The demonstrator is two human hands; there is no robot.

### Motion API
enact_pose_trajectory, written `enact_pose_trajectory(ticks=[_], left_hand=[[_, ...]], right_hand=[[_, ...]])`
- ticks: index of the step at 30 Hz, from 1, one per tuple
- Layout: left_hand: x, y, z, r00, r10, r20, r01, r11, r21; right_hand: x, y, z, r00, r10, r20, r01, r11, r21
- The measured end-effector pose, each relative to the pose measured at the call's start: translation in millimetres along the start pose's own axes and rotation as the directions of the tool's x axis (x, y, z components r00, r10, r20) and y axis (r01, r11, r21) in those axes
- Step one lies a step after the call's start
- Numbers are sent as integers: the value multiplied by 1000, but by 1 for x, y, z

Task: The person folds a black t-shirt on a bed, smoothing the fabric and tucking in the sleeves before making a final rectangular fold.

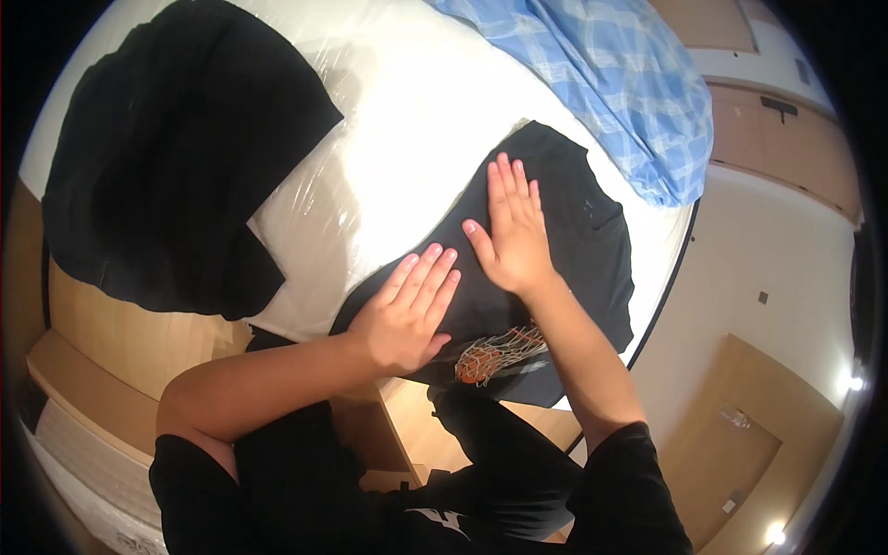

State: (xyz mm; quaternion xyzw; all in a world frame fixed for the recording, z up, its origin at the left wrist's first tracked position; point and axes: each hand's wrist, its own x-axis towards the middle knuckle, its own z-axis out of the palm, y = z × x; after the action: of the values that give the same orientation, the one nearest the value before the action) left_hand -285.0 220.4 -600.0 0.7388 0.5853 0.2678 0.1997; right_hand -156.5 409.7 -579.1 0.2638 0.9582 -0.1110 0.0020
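Note:
Both of my hands lie palm down on a dark garment (583, 277), which looks like a T-shirt with a printed basketball and net (496, 355) near its lower edge. My left hand (409, 309) rests towards the garment's left part, fingers extended, thumb at the side. Farther up and to the right, my right hand (513, 232) is flat on the cloth with its thumb spread. Neither hand grips anything. Beneath the garment is a mattress (416, 132) in clear plastic. Part of the print is behind my right forearm.
A second black garment (180, 159) is spread at the left, hanging over the mattress edge. Blue checked bedding (590, 76) lies at the far right. Below the near edge is a wooden bed frame (399, 430). A wooden door (707, 444) stands at the right.

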Motion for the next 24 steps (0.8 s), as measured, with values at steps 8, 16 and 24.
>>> enact_pose_trajectory(ticks=[8, 16, 24], left_hand=[[0, 0, -5, 998, 6, 65, -11, 997, 71], [7, 3, -5, 999, 3, 41, -6, 998, 60], [21, 29, -8, 977, -83, 194, 54, 987, 152]], right_hand=[[43, 41, 8, 988, 150, -32, -153, 979, -134], [-59, 91, -52, 921, 274, -278, -227, 955, 191], [-387, 165, -40, -77, 992, -103, -906, -26, 423]])
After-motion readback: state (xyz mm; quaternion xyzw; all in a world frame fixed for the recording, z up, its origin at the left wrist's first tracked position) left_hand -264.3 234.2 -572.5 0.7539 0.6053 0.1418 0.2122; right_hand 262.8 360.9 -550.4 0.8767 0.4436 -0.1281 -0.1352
